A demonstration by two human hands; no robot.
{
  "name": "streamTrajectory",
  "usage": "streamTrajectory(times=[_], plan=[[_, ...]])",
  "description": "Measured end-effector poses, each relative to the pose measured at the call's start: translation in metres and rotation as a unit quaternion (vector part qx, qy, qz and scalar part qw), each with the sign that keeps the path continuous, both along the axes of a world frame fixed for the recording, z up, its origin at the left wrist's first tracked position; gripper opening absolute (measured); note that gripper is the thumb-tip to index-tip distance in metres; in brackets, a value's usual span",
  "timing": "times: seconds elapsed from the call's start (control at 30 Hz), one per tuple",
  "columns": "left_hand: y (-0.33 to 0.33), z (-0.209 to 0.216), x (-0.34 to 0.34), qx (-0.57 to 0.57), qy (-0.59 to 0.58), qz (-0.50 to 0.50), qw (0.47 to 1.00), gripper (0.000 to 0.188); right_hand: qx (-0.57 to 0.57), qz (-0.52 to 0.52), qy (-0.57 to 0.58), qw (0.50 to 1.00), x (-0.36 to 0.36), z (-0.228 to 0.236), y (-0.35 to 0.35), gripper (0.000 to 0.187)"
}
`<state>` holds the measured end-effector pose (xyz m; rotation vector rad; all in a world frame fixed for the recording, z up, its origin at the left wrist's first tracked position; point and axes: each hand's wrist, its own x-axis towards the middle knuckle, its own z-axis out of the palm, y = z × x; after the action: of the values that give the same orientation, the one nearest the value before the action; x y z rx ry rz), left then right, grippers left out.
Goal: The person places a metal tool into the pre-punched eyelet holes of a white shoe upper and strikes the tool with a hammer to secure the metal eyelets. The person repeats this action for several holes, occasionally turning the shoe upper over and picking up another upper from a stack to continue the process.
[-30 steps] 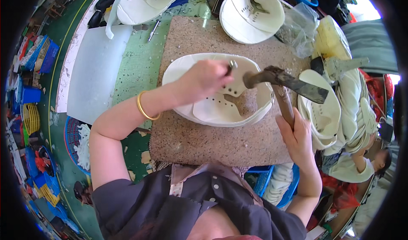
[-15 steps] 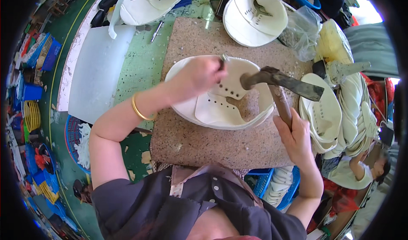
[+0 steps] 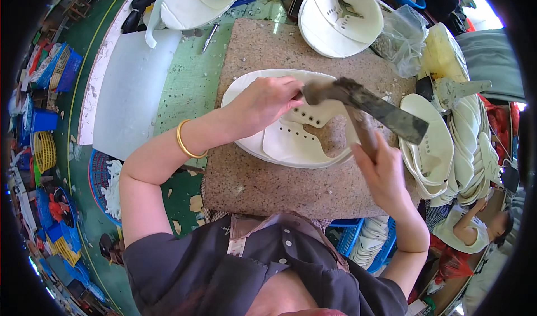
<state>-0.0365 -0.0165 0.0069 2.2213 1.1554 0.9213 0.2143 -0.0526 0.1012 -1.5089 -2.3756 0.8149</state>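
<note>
A white shoe upper (image 3: 291, 145) with rows of punched holes lies on the speckled stone slab (image 3: 268, 188) in front of me. Over its upper part, my left hand (image 3: 271, 102) is closed in a pinch round a short metal punch, mostly hidden by the fingers and the hammer. My right hand (image 3: 386, 170) grips the wooden handle of a hammer (image 3: 386, 113). Its round face is right at the left fingertips, overlapping the punch; I cannot tell whether they touch. The long flat end of the head points right.
More white uppers lie at the far side (image 3: 340, 22), far left (image 3: 196, 5) and right (image 3: 426, 148). A metal rod tool (image 3: 210, 37) rests on the green tabletop beside a translucent sheet (image 3: 131, 86). A clear plastic bag (image 3: 401, 39) sits far right. Another person (image 3: 461, 229) is at the right.
The hammer has come left and its face is now at my left fingertips. My left hand has moved slightly right and down, and the punch is now more hidden.
</note>
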Motion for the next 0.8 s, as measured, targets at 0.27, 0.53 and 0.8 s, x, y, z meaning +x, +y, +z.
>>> streamTrajectory(times=[0.27, 0.53, 0.8], plan=[[0.003, 0.002, -0.01, -0.225, -0.213, 0.031, 0.95, 0.018, -0.051, -0.073, 0.064, 0.994, 0.047, -0.036, -0.072, 0.017], [-0.021, -0.015, 0.028, -0.399, -0.302, 0.023, 0.865, 0.019, -0.058, -0.056, 0.086, 0.993, 0.043, -0.056, -0.098, 0.02], [-0.027, -0.01, 0.035, -0.308, -0.221, 0.012, 0.925, 0.015, -0.064, -0.133, 0.11, 0.983, 0.054, -0.043, -0.091, 0.021]])
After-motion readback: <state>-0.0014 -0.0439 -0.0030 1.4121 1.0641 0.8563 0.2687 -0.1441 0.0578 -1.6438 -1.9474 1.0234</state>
